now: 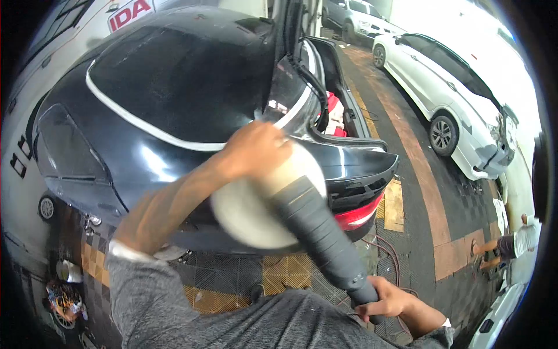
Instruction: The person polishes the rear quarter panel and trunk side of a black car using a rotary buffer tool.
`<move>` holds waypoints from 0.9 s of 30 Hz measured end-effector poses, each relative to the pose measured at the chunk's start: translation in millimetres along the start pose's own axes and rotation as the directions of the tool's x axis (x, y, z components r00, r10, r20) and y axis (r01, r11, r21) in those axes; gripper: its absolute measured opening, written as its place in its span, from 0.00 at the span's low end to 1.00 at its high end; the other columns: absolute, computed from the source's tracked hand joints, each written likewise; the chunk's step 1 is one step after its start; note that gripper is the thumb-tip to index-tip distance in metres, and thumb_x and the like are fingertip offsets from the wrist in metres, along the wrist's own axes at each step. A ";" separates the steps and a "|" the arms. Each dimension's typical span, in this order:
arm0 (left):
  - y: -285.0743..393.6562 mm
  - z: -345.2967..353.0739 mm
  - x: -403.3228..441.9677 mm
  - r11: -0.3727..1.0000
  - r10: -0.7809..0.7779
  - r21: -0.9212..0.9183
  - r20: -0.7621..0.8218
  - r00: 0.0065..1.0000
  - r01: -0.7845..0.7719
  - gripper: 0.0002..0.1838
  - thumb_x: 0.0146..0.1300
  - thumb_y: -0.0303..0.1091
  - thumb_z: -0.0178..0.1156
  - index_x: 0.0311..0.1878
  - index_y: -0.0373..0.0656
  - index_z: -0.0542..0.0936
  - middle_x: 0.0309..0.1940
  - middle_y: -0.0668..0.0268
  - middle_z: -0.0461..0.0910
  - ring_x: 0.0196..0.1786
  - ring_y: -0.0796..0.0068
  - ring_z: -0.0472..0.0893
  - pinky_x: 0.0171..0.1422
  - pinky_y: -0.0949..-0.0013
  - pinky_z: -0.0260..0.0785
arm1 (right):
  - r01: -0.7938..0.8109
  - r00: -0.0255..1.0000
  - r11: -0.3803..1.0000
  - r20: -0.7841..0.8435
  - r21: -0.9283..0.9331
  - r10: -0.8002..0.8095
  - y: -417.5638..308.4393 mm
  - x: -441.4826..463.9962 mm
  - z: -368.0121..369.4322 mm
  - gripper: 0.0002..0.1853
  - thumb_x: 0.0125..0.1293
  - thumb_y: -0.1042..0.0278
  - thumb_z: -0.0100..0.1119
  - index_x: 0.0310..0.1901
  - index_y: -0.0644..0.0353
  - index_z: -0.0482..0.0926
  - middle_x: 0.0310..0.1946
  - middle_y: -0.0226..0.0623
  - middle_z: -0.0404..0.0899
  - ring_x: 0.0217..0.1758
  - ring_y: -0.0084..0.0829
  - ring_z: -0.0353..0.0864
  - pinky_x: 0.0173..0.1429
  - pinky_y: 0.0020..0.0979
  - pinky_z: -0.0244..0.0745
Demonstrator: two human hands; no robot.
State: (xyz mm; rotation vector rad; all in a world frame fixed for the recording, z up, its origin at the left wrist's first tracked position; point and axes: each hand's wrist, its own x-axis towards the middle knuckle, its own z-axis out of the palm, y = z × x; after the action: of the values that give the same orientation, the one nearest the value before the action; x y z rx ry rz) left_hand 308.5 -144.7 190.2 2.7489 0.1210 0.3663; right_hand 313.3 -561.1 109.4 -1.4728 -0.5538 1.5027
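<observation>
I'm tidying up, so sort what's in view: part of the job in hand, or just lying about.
In the job:
polisher
pad
left hand
right hand
black car

Apparently just lying about:
white car
bucket

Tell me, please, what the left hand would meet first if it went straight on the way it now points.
Beyond the polisher under it, the left hand would probably meet the black car first; the remaining gap is hard to judge from this single view.
</observation>
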 end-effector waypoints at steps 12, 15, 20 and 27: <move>32.3 29.9 45.1 0.990 0.141 -0.025 0.004 0.990 -0.141 0.22 0.62 0.47 0.58 0.34 0.33 0.87 0.31 0.41 0.83 0.38 0.41 0.86 0.48 0.49 0.77 | 0.007 0.999 0.990 -0.053 0.143 0.001 5.7 -22.1 2.4 0.25 0.60 0.79 0.65 0.58 0.69 0.68 0.32 0.37 0.81 0.28 0.28 0.83 0.34 0.30 0.78; 52.1 61.2 91.1 0.964 0.262 -0.067 0.078 0.962 -0.257 0.22 0.62 0.48 0.57 0.32 0.35 0.87 0.33 0.41 0.85 0.38 0.40 0.85 0.50 0.46 0.76 | 0.029 0.978 0.985 -0.206 0.169 0.007 10.5 -44.1 6.1 0.20 0.59 0.80 0.65 0.53 0.69 0.70 0.28 0.38 0.81 0.26 0.30 0.84 0.34 0.32 0.80; 73.0 76.9 114.2 0.974 0.215 -0.104 0.163 0.963 -0.200 0.26 0.59 0.53 0.59 0.39 0.37 0.89 0.39 0.45 0.87 0.44 0.47 0.87 0.52 0.51 0.78 | 0.005 0.898 0.972 -0.429 0.236 0.099 19.8 -51.2 4.4 0.25 0.50 0.78 0.68 0.51 0.70 0.74 0.27 0.39 0.80 0.27 0.33 0.83 0.33 0.34 0.80; 38.3 63.5 30.8 0.999 0.029 -0.034 -0.078 0.997 -0.031 0.22 0.46 0.44 0.64 0.35 0.32 0.89 0.33 0.44 0.87 0.41 0.47 0.88 0.50 0.52 0.81 | 0.031 0.980 0.979 -0.187 -0.202 -0.070 -5.1 32.2 18.6 0.39 0.49 0.43 0.77 0.55 0.64 0.75 0.33 0.34 0.81 0.31 0.29 0.81 0.32 0.30 0.77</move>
State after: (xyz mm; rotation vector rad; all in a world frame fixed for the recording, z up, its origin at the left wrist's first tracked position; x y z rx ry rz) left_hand 356.6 -198.1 154.3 2.7049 0.0921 0.4783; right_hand 302.1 -526.5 100.1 -1.7236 -0.6319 1.2757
